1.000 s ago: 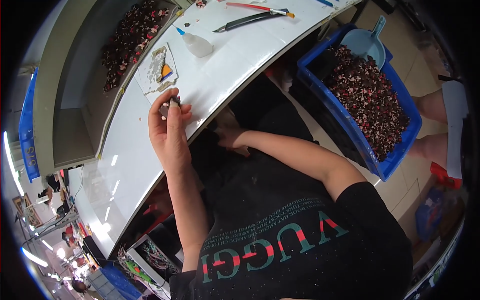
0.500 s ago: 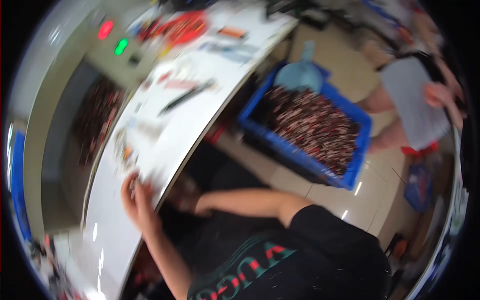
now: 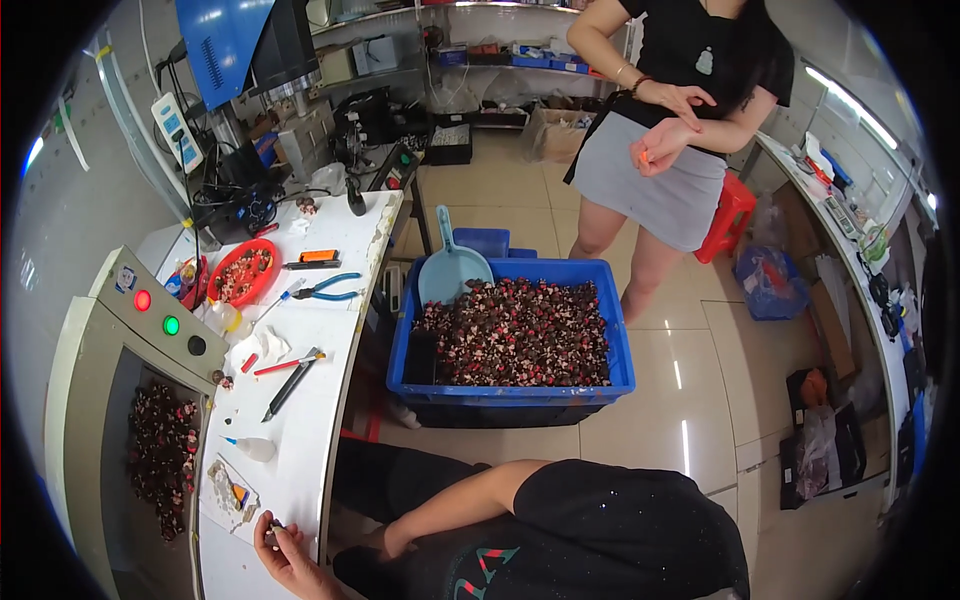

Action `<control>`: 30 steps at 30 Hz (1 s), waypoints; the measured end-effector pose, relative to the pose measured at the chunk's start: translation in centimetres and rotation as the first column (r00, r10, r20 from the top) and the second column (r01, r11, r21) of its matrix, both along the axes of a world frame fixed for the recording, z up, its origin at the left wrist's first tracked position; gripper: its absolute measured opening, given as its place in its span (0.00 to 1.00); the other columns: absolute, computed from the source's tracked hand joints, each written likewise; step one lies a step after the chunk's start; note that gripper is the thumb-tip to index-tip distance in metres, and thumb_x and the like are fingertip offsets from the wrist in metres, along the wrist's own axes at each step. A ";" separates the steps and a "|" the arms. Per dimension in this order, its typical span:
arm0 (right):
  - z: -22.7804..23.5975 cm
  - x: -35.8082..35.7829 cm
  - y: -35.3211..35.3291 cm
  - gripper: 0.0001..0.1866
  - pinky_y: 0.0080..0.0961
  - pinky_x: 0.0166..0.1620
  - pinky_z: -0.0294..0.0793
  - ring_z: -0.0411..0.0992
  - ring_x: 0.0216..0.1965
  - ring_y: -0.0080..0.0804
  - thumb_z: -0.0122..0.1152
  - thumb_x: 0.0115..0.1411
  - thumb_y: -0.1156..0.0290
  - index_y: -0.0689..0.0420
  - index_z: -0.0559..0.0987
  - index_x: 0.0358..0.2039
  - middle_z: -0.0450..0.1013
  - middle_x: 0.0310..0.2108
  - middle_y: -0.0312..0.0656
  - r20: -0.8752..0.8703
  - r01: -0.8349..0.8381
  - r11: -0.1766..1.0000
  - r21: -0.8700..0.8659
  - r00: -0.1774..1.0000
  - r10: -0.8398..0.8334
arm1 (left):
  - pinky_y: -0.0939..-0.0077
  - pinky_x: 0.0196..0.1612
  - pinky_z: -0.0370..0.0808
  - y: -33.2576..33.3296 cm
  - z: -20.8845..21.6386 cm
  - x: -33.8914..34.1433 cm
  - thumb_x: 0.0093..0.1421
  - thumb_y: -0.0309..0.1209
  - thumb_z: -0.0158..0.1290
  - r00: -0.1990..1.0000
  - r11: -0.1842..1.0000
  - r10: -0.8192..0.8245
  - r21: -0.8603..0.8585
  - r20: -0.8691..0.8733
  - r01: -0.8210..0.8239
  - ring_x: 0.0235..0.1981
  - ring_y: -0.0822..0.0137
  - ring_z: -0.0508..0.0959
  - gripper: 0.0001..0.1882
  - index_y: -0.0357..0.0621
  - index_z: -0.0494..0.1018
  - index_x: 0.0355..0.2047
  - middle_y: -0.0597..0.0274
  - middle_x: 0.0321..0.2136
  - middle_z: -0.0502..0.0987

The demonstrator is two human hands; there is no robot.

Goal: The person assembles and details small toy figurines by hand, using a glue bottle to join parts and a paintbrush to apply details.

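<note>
My left hand [image 3: 285, 558] is at the near edge of the white table [image 3: 300, 420], fingers closed on a small dark piece [image 3: 273, 533] with a pale side. Its exact kind is too small to tell. Just beyond it lies a crusted pale card [image 3: 232, 495] with a small yellow-and-dark item on it, then a white dropper bottle [image 3: 252, 448] with a blue tip. My right forearm [image 3: 455, 507] comes across from the right, and my right hand [image 3: 385, 543] rests low by my lap, below the table edge. Its fingers are in shadow and mostly hidden.
A blue crate [image 3: 510, 392] of small dark, pink and white pieces, with a light-blue scoop [image 3: 450, 270], stands right of the table. A beige cabinet [image 3: 85, 390] holds similar pieces. Knife [image 3: 290, 388], pliers [image 3: 330, 288] and red dish [image 3: 245, 272] lie farther back. A co-worker [image 3: 660, 130] stands beyond the crate.
My view has swung up and steadied, so the scene sits lower and the far shelves show. My left hand stays by the table edge with the small piece. The co-worker's hands are together.
</note>
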State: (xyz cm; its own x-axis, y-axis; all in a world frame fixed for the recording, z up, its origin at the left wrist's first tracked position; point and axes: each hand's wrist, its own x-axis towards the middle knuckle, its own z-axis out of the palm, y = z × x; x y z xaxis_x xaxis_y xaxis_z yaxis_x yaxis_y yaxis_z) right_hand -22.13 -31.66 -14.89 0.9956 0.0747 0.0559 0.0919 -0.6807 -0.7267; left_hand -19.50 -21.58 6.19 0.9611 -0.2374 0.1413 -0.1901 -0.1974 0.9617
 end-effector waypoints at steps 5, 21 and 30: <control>1.6 -1.5 0.3 0.29 0.39 0.55 0.66 0.67 0.53 0.50 0.58 0.52 0.65 0.59 0.66 0.54 0.68 0.50 0.54 -0.156 -0.164 0.984 -0.068 0.976 0.152 | 0.75 0.37 0.74 0.5 -0.6 0.4 0.64 0.36 0.50 0.999 0.998 -0.047 -0.029 0.026 0.048 0.35 0.65 0.75 0.19 0.38 0.70 0.51 0.54 0.37 0.76; 1.2 -0.3 1.2 0.32 0.39 0.51 0.70 0.69 0.50 0.50 0.59 0.51 0.64 0.57 0.64 0.57 0.69 0.48 0.53 -0.420 -0.137 0.972 0.192 0.884 0.207 | 0.77 0.37 0.75 0.3 -0.9 0.8 0.64 0.34 0.51 0.999 0.998 -0.045 -0.052 0.006 0.045 0.35 0.67 0.76 0.17 0.37 0.71 0.50 0.55 0.36 0.75; -2.8 0.6 1.6 0.32 0.38 0.51 0.69 0.68 0.52 0.48 0.61 0.51 0.64 0.57 0.65 0.56 0.69 0.49 0.53 -0.432 -0.152 0.953 0.260 0.865 0.256 | 0.77 0.35 0.75 0.6 -2.3 1.5 0.64 0.33 0.51 0.998 0.995 -0.060 -0.086 -0.007 0.059 0.34 0.67 0.75 0.18 0.37 0.70 0.51 0.56 0.34 0.75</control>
